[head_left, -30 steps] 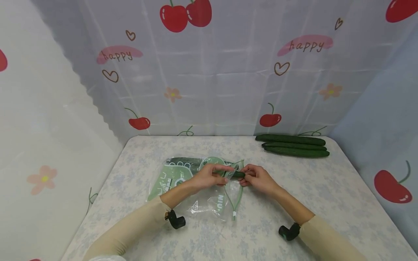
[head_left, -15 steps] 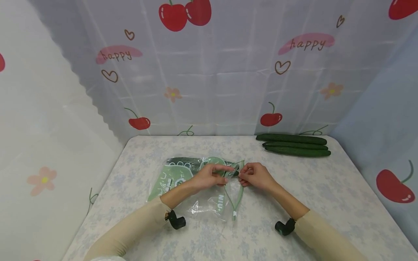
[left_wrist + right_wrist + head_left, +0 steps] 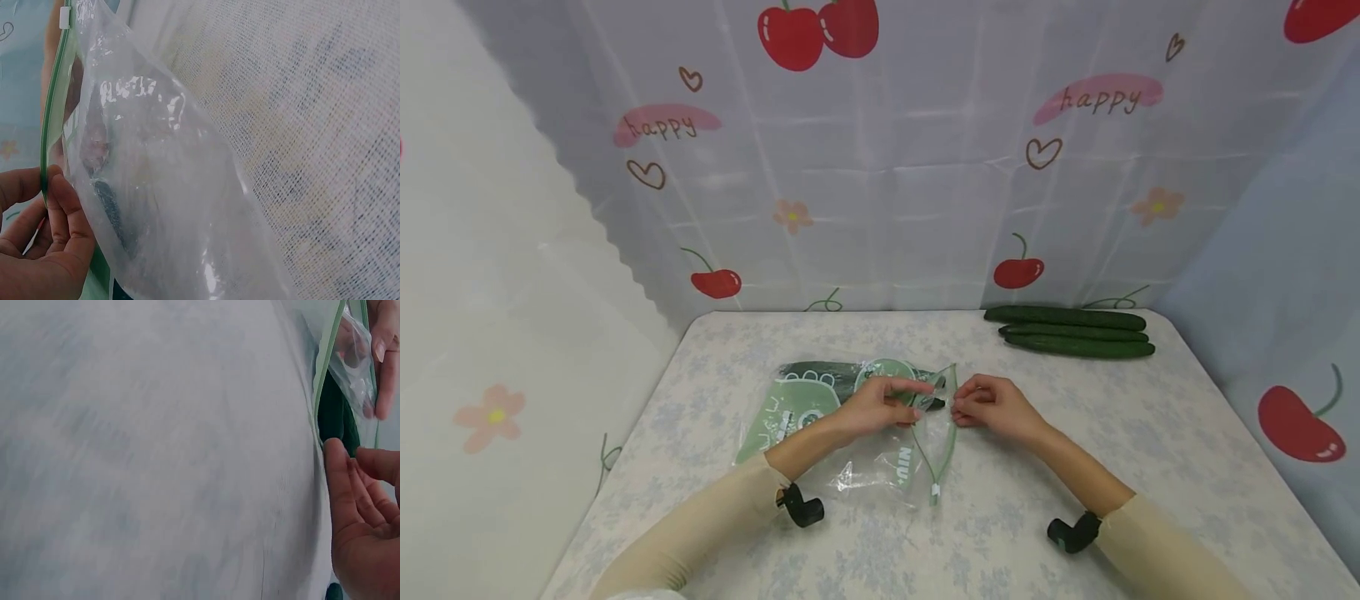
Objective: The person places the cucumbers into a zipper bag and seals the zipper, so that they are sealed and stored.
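A clear zip bag (image 3: 868, 467) with green print and a green slider edge lies flat on the table, its mouth facing right. My left hand (image 3: 880, 407) pinches one rim of that mouth between thumb and fingers; the left wrist view shows the green zip strip (image 3: 45, 144) in its grip. Inside the bag lie dark green cucumbers (image 3: 820, 369), two of whose ends show in the mouth in the right wrist view. My right hand (image 3: 996, 407) is at the other rim, fingertips right at the green edge (image 3: 320, 381), index finger straight, thumb apart.
Three cucumbers (image 3: 1071, 329) lie side by side at the table's back right corner. A white curtain (image 3: 887, 233) printed with cherries hangs behind the table (image 3: 1030, 533). Black wrist cameras (image 3: 803, 508) sit on both forearms.
The cucumber end at the bag's mouth has slid left into the bag under my right fingers. My right hand has then drawn back slightly to the rim. The left hand keeps its hold.
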Action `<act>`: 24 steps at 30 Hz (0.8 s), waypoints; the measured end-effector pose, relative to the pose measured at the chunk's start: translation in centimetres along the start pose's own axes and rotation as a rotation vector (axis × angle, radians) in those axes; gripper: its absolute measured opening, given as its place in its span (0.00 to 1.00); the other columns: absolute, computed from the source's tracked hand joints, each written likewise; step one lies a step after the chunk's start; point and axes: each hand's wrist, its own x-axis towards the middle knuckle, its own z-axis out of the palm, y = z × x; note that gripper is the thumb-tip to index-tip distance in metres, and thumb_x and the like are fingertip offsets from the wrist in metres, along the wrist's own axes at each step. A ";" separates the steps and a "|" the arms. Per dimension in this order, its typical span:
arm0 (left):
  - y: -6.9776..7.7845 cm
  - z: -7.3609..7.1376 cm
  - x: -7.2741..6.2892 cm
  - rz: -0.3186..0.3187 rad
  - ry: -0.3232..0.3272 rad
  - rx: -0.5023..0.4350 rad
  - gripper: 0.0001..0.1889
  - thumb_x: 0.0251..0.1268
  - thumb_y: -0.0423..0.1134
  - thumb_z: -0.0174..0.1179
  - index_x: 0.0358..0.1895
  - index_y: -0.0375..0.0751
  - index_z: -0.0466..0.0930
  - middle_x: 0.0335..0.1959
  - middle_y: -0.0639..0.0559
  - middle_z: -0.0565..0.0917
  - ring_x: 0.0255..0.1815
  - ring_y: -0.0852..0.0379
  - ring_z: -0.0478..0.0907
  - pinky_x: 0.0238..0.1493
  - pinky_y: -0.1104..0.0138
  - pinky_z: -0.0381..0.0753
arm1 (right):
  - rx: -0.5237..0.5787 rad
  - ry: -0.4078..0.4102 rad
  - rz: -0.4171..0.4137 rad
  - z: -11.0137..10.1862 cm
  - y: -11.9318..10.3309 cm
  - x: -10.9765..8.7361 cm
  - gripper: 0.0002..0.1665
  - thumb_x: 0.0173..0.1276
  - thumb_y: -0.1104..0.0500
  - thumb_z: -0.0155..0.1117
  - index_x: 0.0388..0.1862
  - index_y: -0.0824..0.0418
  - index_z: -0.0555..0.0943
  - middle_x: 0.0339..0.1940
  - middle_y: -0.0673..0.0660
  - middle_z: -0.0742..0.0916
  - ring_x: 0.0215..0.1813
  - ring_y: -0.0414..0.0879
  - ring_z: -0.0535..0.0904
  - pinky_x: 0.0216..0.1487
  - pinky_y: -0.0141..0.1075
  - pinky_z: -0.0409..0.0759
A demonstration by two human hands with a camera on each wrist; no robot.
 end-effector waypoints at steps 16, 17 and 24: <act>-0.1 0.1 -0.1 -0.001 -0.007 -0.001 0.25 0.75 0.33 0.67 0.73 0.43 0.82 0.78 0.46 0.77 0.49 0.52 0.92 0.49 0.69 0.89 | -0.096 0.095 -0.024 -7.6 1.2 -4.0 0.18 0.83 0.62 0.63 0.59 0.77 0.77 0.52 0.74 0.90 0.49 0.45 0.93 0.52 0.39 0.93; -0.1 0.1 -0.2 -0.002 -0.007 -0.001 0.25 0.75 0.33 0.67 0.73 0.43 0.82 0.79 0.46 0.77 0.47 0.54 0.92 0.49 0.69 0.89 | -0.113 0.104 -0.025 -8.1 1.4 -4.1 0.18 0.83 0.62 0.62 0.59 0.77 0.77 0.52 0.74 0.90 0.49 0.45 0.92 0.52 0.39 0.93; 0.0 0.1 -0.2 0.006 -0.013 0.004 0.25 0.75 0.32 0.67 0.73 0.43 0.82 0.79 0.45 0.76 0.48 0.53 0.92 0.49 0.69 0.89 | -0.232 0.188 -0.027 -11.5 2.3 -4.5 0.19 0.84 0.61 0.62 0.61 0.77 0.78 0.53 0.75 0.89 0.46 0.42 0.91 0.49 0.36 0.93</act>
